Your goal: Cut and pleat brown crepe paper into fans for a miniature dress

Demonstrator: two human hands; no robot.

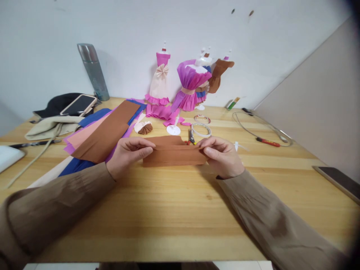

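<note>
A strip of brown crepe paper [174, 156] is stretched between my two hands above the wooden table, with a folded edge along its top. My left hand [129, 153] pinches the left end of that fold between thumb and fingers. At the other end, my right hand [222, 154] grips the fold the same way. Another part of the brown paper shows behind the fold. Just beyond it lie scissors [192, 137], their handles partly hidden by the paper. A roll of white tape [201, 129] is behind my right hand.
Small dress forms in paper dresses, one pink and cream [159, 84], stand by the wall. Stacked crepe sheets [108, 131] lie left, near a phone [79, 104] and a flask [94, 73]. A cable with a red handle [268, 142] and a dark tablet-like object [339, 182] are right.
</note>
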